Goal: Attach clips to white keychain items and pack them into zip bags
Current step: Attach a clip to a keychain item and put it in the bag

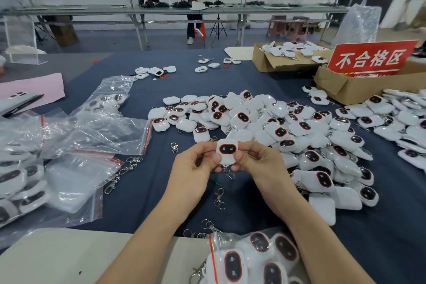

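So from my remote seat: the bench (242, 80) under its dark blue cloth fills most of the view. On the right half sits a big pile (288, 127) of white keychain bodies, each with a dark oval face ringed in red. Over on the left there's a spread of clear zip bags (76, 182) with red seal strips, some already holding white pieces. A packed bag (253, 258) lies at the near edge, right between the forearms. Far right, a cardboard box (345, 90) carries a red sign (371, 59) with white writing: 不合格区.

Now the grips. The left grip (196, 166) and right grip (260, 161) are up together over the middle of the bench, both clamped on one keychain (227, 150). Each pinches a lower side of it with thumb and fingertips. Its face points up at the camera. A metal clip (228, 174) dangles from its bottom edge, just under the thumbs. Loose clips (219, 196) lie on the cloth below and to the left of the grips.
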Demonstrator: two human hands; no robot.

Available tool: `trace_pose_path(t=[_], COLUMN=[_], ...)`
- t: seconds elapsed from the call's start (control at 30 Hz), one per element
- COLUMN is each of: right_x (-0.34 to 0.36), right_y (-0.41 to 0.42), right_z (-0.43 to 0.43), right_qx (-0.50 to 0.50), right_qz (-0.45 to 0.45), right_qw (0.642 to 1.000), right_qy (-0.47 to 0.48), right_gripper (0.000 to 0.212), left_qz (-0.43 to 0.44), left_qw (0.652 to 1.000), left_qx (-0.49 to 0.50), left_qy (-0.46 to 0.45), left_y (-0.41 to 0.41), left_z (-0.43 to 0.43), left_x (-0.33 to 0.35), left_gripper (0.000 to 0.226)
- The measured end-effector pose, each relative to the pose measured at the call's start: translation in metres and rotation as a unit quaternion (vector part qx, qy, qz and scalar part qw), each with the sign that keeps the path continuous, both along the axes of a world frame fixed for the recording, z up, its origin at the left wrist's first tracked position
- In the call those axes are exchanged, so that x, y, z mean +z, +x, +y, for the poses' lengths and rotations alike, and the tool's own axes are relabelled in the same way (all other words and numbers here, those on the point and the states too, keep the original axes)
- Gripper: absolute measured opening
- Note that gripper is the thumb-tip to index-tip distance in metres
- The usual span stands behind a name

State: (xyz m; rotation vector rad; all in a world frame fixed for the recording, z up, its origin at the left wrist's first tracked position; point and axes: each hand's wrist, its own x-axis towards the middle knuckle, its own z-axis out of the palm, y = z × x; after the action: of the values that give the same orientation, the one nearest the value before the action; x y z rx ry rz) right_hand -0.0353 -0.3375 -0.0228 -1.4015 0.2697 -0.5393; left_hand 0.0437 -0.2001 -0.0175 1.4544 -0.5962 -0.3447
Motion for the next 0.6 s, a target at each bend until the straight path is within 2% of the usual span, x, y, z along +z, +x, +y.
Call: trace_pose_path(t=[0.17, 0.33, 0.6], right_x=[-0.0025, -0.0026, -0.0023], right_y=[0.0035, 0.0072, 0.0079], right_z=[-0.0023, -0.0001, 0.0006], right_qx=[-0.014, -0.022, -0.021], right_qz=[0.034, 0.062, 0.068], right_qw=[0.999, 0.997, 0.997], right_qy=[-0.021, -0.031, -0.021], right_gripper=[0.011, 0.011, 0.009], left_qz=[0.009, 0.056, 0.063], left_qw=[1.0, 0.998, 0.998], left_qx=[0.007, 0.011, 0.018], left_qy=[0.013, 0.018, 0.02], left_y=[0.0025, 0.0042, 0.0049], left_z=[0.0001, -0.0026, -0.0033], left_x=[-0.0024, -0.0037, -0.0045], left_gripper=[0.029, 0.023, 0.019])
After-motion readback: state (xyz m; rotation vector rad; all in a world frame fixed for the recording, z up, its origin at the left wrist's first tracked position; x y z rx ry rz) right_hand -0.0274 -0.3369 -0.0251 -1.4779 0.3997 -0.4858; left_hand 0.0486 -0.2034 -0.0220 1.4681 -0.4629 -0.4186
